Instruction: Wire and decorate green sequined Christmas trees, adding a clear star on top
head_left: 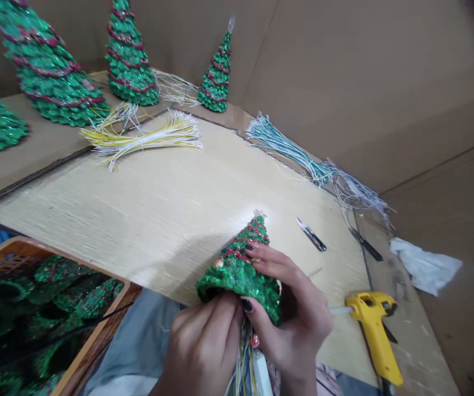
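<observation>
Even, moderately bright light from above. A soft shadow falls on the table board [171, 209] beside the hand-held glitter tree [241, 264], whose sequins glint. Motion blur softens the crate [47, 308] left of the tree; edges bow, and the upper right corner darkens.

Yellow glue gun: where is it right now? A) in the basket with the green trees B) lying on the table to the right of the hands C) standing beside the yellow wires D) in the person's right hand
B: the yellow glue gun lies on the table, apart from the right hand, which grips the small green tree together with the left hand.
</observation>
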`<action>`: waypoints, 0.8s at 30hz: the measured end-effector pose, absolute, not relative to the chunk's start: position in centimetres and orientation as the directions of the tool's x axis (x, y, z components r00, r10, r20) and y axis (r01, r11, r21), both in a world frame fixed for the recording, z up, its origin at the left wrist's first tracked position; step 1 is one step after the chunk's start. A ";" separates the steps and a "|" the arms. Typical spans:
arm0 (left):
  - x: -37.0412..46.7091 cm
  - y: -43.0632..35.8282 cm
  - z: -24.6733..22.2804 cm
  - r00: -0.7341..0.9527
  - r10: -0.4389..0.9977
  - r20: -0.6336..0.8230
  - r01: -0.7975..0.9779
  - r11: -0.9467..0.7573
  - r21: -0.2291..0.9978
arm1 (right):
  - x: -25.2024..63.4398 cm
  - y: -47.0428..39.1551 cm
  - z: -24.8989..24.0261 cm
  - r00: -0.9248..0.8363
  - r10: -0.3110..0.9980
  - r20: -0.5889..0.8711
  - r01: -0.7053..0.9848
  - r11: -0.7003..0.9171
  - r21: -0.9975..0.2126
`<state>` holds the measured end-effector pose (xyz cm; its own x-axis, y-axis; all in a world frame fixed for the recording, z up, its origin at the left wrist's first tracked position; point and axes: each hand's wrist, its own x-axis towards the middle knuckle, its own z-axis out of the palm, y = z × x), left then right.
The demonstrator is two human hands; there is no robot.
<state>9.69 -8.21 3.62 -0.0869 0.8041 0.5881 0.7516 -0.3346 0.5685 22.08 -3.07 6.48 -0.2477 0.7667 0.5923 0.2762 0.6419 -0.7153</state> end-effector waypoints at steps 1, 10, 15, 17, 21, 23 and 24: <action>9.6 -8.3 3.5 -0.085 0.798 0.597 0.752 -0.342 0.564 | 22.1 -3.1 6.4 -0.245 0.762 0.600 0.277 0.647 -0.710; 9.8 -8.3 3.2 -0.061 0.770 0.635 0.737 -0.394 0.549 | 22.3 -3.0 6.4 -0.262 0.727 0.634 0.307 0.686 -0.660; 9.8 -8.3 3.0 -0.053 0.751 0.658 0.734 -0.417 0.536 | 22.2 -3.0 6.4 -0.246 0.733 0.634 0.316 0.679 -0.663; 9.8 -8.3 3.0 -0.051 0.751 0.658 0.736 -0.417 0.533 | 22.3 -3.0 6.4 -0.246 0.737 0.629 0.319 0.675 -0.665; 9.8 -8.5 2.8 -0.042 0.758 0.651 0.746 -0.410 0.526 | 22.3 -3.0 6.4 -0.247 0.738 0.628 0.310 0.674 -0.670; 9.8 -8.5 2.8 -0.049 0.758 0.650 0.747 -0.404 0.528 | 22.3 -3.0 6.4 -0.252 0.740 0.624 0.311 0.673 -0.671; 9.8 -8.6 2.8 -0.055 0.759 0.648 0.745 -0.401 0.533 | 22.3 -3.0 6.4 -0.257 0.737 0.625 0.310 0.675 -0.669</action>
<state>9.81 -8.57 2.77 -0.0553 0.7594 0.6483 0.7449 -0.4010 0.5332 22.31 -2.95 6.37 -0.2571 0.7373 0.6247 0.3103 0.6752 -0.6692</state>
